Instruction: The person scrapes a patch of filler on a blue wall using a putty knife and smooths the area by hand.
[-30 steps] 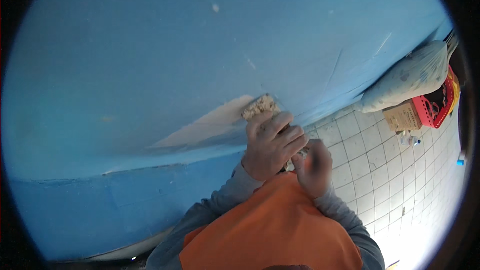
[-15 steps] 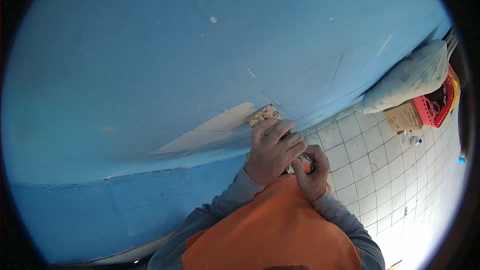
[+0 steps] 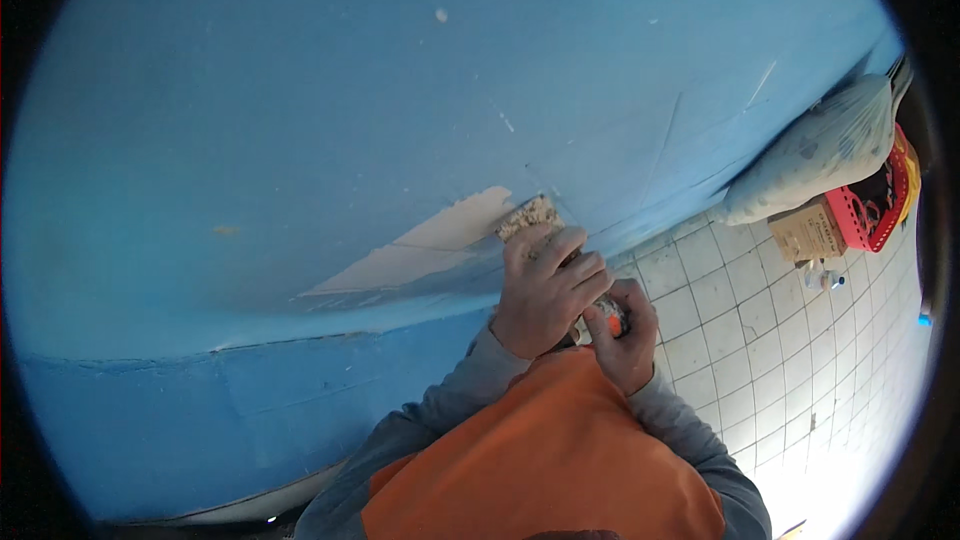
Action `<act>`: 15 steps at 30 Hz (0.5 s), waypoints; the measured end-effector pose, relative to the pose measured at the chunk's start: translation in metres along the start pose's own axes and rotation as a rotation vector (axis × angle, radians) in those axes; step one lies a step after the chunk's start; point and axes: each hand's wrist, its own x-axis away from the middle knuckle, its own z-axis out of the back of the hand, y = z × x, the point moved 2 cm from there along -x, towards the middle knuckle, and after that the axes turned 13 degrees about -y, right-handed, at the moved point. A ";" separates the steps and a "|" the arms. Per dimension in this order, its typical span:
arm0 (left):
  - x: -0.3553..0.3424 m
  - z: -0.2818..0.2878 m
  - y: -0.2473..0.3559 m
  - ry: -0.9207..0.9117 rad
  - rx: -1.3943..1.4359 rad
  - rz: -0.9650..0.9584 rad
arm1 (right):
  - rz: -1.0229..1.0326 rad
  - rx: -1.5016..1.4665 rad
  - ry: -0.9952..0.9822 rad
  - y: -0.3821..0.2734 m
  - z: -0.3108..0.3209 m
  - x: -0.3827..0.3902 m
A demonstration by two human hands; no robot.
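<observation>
Tool (image 3: 528, 217) clamped between both hands, which sit close together in front of my chest. My left hand (image 3: 545, 292) wraps over it just behind the rough, crusted head, its fingers bent across the top – probably placed so far forward to steady that end and press it toward the wall (image 3: 310, 90). My right hand (image 3: 628, 342) closes around the rear, just right of the left hand and nearer my body, with an orange bit (image 3: 615, 324) showing beside the thumb. One hand ahead and one behind should stop the thing from twisting, I'd judge. Most of its middle is hidden under my fingers, so I cannot tell its full shape.

Its head lies beyond my left fingertips, at the near end of a pale patch (image 3: 455, 225) in the blue; whether it actually touches the surface, I can't tell. My orange top (image 3: 545, 440) is close behind both hands, so my elbows are bent, likely for firmer control.

Off to the right of my hands, well apart, are a filled bag (image 3: 815, 162) against the wall, a cardboard box (image 3: 808, 233), a pink basket (image 3: 850, 223) and a clear bottle (image 3: 820, 278) on the tiled floor (image 3: 720, 340) – out of my elbows' way.
</observation>
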 end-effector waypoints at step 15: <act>0.019 -0.030 -0.005 -0.038 0.033 0.035 | -0.020 0.030 -0.005 0.028 -0.007 0.010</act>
